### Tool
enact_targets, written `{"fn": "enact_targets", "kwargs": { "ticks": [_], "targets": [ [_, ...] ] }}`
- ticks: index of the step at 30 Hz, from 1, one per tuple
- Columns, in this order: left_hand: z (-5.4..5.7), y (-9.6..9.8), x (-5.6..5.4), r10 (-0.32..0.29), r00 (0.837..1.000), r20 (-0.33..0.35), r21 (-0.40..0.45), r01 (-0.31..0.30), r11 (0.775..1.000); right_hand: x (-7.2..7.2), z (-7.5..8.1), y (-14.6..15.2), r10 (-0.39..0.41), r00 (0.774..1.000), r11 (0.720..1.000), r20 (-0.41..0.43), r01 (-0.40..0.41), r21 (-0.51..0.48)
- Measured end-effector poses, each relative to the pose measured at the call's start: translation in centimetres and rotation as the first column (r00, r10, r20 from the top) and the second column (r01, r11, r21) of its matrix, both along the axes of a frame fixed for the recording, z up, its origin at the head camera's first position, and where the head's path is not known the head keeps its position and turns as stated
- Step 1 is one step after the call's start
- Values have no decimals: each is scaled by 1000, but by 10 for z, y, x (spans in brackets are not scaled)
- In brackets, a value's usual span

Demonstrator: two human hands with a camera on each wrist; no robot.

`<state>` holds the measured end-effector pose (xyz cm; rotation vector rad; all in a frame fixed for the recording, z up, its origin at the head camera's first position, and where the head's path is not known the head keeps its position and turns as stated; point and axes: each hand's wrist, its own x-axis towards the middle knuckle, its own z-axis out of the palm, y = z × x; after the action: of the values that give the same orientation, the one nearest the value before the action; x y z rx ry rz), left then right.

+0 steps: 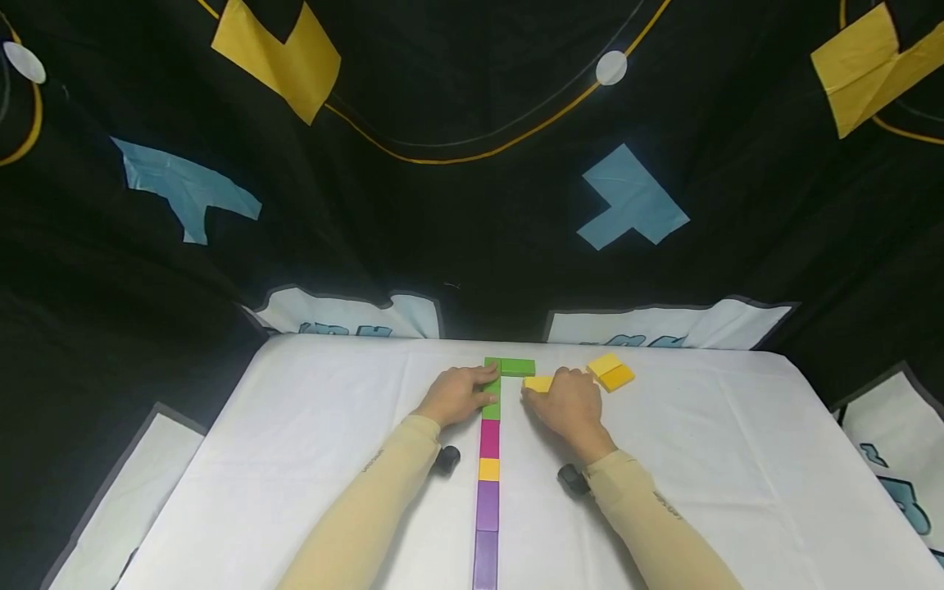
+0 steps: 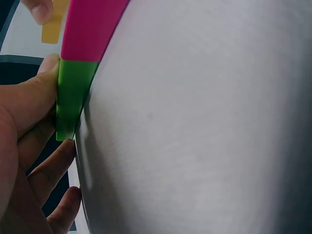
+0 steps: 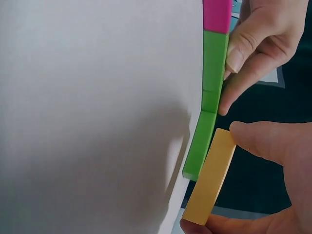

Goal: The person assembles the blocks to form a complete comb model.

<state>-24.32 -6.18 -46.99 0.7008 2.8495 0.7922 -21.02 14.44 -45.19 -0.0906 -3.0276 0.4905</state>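
My left hand rests its thumb and fingers on the green blocks at the far end of a straight row. In the left wrist view its thumb lies by the joint of the green and magenta blocks. Another green block extends rightward from the row's far end, forming a corner. My right hand pinches a yellow block lengthwise between thumb and fingers. That block is just on the near side of the sideways green one; whether they touch I cannot tell.
Two loose yellow blocks lie side by side beyond my right hand. Nearer me the row continues with an orange block and purple blocks. A white cloth covers the table, and a dark patterned curtain hangs behind it.
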Motion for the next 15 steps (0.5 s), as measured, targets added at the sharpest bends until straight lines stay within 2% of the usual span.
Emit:
{"fn": "enact_targets", "kwargs": {
  "ticks": [6,15],
  "targets": [
    [0,1,0,-8,1000,-10,11,8,1000,-2,-2,-7,5,1000,1000,7,-5,-27],
    [1,1,0,1,1000,7,6,-1,1000,-4,-2,-15,14,999,1000,43,-14,-4]
  ]
}}
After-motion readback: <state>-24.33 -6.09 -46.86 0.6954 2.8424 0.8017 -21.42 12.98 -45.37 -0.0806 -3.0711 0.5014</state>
